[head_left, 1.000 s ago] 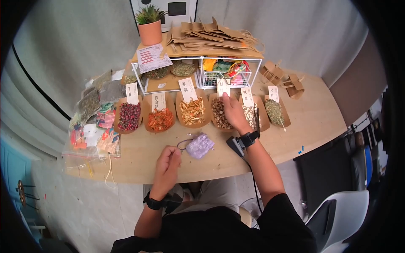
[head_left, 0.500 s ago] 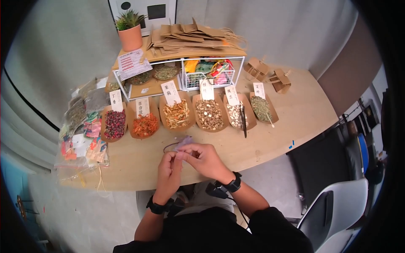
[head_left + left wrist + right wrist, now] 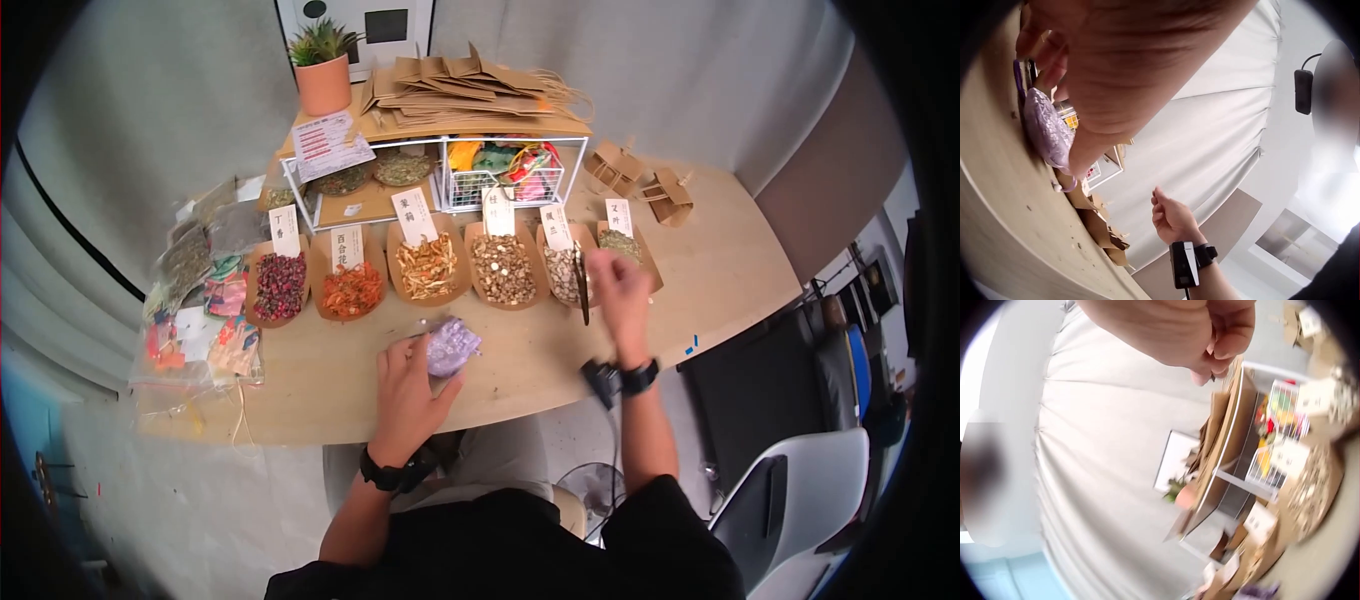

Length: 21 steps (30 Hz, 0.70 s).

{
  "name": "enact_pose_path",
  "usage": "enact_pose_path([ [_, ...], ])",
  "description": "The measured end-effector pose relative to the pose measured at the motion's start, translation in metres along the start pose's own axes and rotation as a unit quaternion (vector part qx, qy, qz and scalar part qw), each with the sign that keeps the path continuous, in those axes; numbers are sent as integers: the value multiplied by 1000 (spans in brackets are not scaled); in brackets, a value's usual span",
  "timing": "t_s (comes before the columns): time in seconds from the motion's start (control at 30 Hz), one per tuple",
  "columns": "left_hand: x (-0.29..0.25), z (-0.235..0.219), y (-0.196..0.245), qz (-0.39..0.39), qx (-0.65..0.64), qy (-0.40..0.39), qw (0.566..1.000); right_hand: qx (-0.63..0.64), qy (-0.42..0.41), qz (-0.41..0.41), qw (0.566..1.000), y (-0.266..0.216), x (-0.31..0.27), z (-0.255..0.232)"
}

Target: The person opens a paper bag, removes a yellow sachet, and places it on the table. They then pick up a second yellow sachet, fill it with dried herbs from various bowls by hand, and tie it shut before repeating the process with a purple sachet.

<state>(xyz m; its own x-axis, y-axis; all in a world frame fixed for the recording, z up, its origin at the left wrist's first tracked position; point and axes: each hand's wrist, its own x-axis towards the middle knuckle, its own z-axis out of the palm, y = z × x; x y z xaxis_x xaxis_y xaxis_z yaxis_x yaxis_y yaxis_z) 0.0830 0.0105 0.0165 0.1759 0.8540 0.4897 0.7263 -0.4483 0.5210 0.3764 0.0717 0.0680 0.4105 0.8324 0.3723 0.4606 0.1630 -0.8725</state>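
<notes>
Between the thumb and fingers of my left hand (image 3: 408, 405) is a lavender pouch (image 3: 452, 348), resting on the table. In the left wrist view the fingers bend at one end of the pouch (image 3: 1049, 128) and the thumb touches the other. My right hand (image 3: 622, 300), blurred, is raised beside dark tongs (image 3: 582, 290) that lean on the fifth paper tray. Its fingers are curled with the tips together; in the right wrist view a tiny dark spot shows at the tips of this hand (image 3: 1200, 331), too small to identify.
Labelled trays of dried flowers and herbs (image 3: 427, 268) stand in a row across the table (image 3: 520, 375). Behind them is a shelf (image 3: 440, 130) with flat paper bags (image 3: 470, 90) and a potted plant (image 3: 324, 85). Plastic bags (image 3: 200, 300) lie at the left, small paper bags (image 3: 668, 200) at the back right.
My hands were together over the pouch half a second ago; my right hand has since moved right to the tongs. The fingers and thumb of my left hand have spread around the pouch.
</notes>
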Motion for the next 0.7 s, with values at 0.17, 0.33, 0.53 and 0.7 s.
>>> enact_pose_path([
  [0.17, -8, 8, -13, -19, -21, -33, 999, -276, 26, -53, 959, 74, 80, -57],
  [0.33, -15, 15, -28, -74, -172, -1, 982, -320, 80, -81, 940, 44, 47, -47],
  [0.53, -29, 19, -39, -126, -484, 140, 855, -56, 59, -85, 993, -13, -51, 20],
  [0.7, -32, 9, -36, -121, -510, 253, 813, 99, -179, 22, 979, -35, -136, 86],
])
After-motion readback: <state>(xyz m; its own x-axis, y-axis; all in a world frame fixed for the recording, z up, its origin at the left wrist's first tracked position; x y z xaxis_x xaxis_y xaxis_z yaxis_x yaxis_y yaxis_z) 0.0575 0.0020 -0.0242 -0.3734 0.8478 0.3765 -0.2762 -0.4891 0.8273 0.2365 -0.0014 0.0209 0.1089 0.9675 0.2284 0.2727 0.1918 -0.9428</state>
